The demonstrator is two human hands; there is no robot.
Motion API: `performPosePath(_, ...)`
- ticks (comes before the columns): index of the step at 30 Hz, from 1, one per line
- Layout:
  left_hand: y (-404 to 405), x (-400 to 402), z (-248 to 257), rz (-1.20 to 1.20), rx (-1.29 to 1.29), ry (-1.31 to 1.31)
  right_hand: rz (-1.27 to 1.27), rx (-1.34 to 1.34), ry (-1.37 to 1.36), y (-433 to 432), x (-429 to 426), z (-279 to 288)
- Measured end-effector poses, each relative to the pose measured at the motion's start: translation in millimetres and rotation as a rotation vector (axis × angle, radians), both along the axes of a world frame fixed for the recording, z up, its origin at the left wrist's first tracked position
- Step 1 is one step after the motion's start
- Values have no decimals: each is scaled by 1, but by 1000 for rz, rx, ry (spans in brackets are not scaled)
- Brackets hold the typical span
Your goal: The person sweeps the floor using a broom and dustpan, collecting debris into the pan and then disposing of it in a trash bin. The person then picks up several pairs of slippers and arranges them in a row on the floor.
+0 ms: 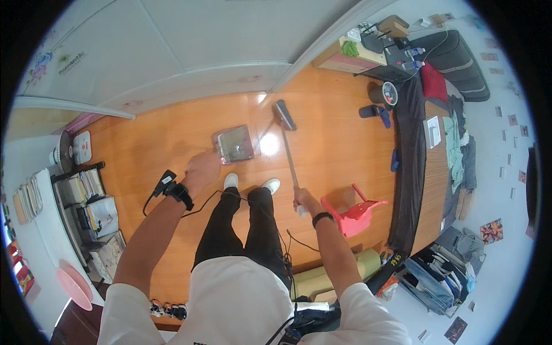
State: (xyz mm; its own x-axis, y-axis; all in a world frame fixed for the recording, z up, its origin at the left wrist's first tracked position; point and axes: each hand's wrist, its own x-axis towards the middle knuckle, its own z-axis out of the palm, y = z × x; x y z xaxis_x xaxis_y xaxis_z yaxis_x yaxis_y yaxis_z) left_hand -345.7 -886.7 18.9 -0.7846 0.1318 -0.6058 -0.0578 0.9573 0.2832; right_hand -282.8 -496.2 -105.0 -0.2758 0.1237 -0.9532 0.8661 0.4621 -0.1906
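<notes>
A broom's pole (290,159) runs forward from my right hand (305,199), which is closed around it near its pale end. The broom's grey head (285,115) is down at the wooden floor, ahead and slightly right of my feet. My left hand (202,170) is at the near left corner of a square, pinkish see-through plastic container (235,145) and appears to grip its rim. The fingers there are mostly hidden by the back of the hand. The container is in front of my white shoes, left of the broom.
A red plastic stool (355,213) is right of my right hand. Blue slippers (375,113) and a waste bin (384,95) are beside the bed (433,185). White wardrobe doors (194,39) border the floor ahead; a shelf of books (88,189) is left. A black cable (211,199) crosses my legs.
</notes>
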Motion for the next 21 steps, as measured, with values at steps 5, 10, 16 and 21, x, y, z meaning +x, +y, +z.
performPosePath(5, -1, 0, -9, 21, -52, -62, 22, -86, -105, -29, 95, 22)
performPosePath(10, -5, 5, -9, -50, -66, 26, -280, -367, -304, -23, 128, 87)
performPosePath(16, -35, 5, 9, -118, -28, 49, -316, -184, -160, 11, 134, 137)
performPosePath(21, -79, -2, 18, -194, -112, -10, -334, -15, -16, 15, 124, 110)
